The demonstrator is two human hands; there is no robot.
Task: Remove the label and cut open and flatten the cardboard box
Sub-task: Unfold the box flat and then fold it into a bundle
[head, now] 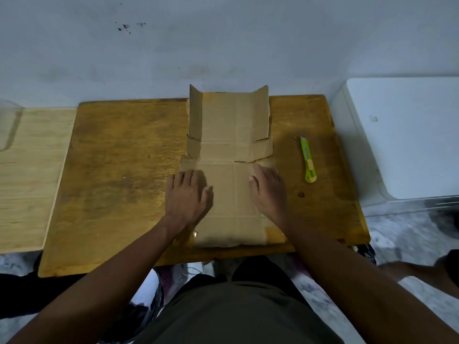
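- The brown cardboard box (pixel 229 155), cut open, lies spread out in the middle of the frame on the dark orange-brown wooden table (pixel 119 175), running from the table's far edge by the wall down to its near edge.
- My left hand (pixel 186 193) lies open and flat, palm down, on the left side of the box's near panel, fingers spread and pointing toward the top of the frame.
- My right hand (pixel 269 188) is open too, palm down on the right side of the same panel, fingers pointing up and slightly left; neither hand grips anything.
- In the upper part of the cardboard, two narrow side flaps stand tilted upward, one on each side, while the centre panels lie flat.
- Clear tape glints along the near corners of the cardboard, close to my wrists.
- A lime-green utility knife (pixel 308 160) lies on the table to the right of the box, apart from it and from my right hand, its tip toward the top of the frame.
- A paler wooden board (pixel 29 175) sits at the left edge of the frame, just beside the table.
- A white boxy cabinet (pixel 407 137) stands at the right edge.
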